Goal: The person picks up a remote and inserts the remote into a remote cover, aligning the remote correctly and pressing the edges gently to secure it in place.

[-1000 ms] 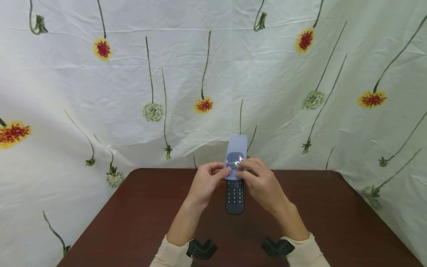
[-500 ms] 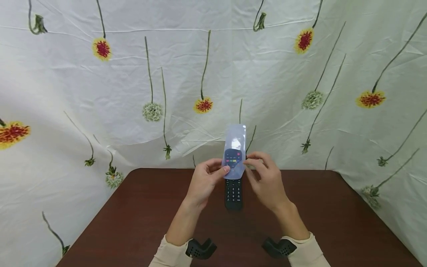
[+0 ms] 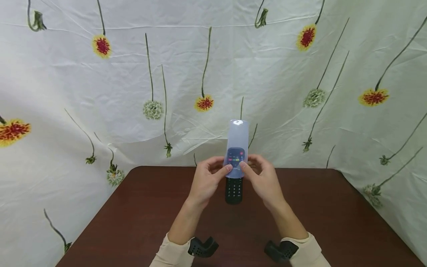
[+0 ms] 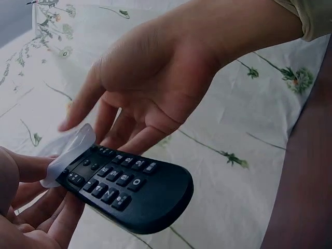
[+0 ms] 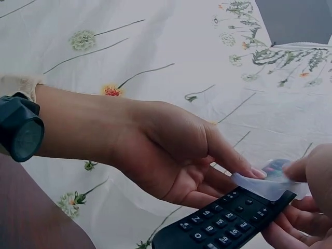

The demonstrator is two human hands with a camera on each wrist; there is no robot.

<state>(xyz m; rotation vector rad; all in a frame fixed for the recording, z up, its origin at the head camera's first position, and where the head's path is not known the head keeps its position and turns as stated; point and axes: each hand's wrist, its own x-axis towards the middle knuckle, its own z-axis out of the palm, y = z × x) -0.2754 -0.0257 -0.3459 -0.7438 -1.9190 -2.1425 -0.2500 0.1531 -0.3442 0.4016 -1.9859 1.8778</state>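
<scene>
To the left of both hands, a flower-printed cloth [image 3: 123, 85] is hanging behind the desk [image 3: 150, 211] and running on past them to the right. The left hand [image 3: 207, 180] is pinching the left edge of a translucent plastic sleeve [image 3: 238, 133], its thumb lying on the front and its fingers curling behind. Between the hands, a black remote control [image 3: 234, 191] is standing partly inside that sleeve: its coloured buttons are showing through the film, while its number keys are sticking out below the thumbs. Above the hands, the sleeve's upper part is rising with no remote in it. The right hand [image 3: 265, 180] is pinching the opposite edge in the same way, thumb in front, fingers behind.

The remote is probably light, stiff and fairly smooth, so its bare lower end, below the hands, is offering the firmest hold, best taken by the side edges. The sleeve is looking thin, soft and slippery; its mouth is bulging away from the keys, and pinching near that rim is likely giving better control than gripping the floppy top.
</scene>
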